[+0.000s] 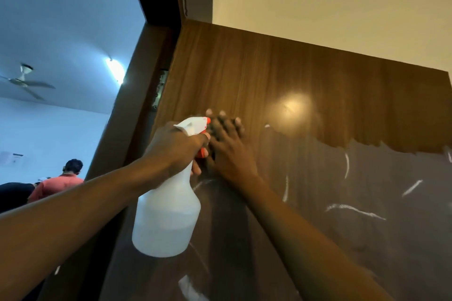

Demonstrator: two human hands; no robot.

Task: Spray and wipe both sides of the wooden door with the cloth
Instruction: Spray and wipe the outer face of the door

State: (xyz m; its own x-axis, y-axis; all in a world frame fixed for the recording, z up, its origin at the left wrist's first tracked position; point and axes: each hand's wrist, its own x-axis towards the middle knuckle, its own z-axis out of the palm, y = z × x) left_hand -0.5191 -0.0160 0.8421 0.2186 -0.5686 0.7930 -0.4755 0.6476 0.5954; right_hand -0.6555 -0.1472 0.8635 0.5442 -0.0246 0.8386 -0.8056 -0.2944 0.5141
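Note:
The wooden door [269,68] fills the middle and right of the view, seen from below. Its upper band is a dry brown. Below a ragged line it is darker and wet, with white streaks [354,211]. My left hand [176,146] grips the neck of a white spray bottle [168,217] with an orange nozzle, holding it close to the door. The bottle is about half full. My right hand [230,151] presses flat on the door just right of the nozzle, fingers straight. Something dark and blurred lies under its fingers [221,124]; I cannot tell whether it is the cloth.
The door hangs on a metal hinge [160,90] from a dark wooden frame [137,95] on the left. Through the doorway are a ceiling fan [24,82], a wall light [115,69] and a person in a red shirt [58,184]. A cream wall [330,0] rises above the door.

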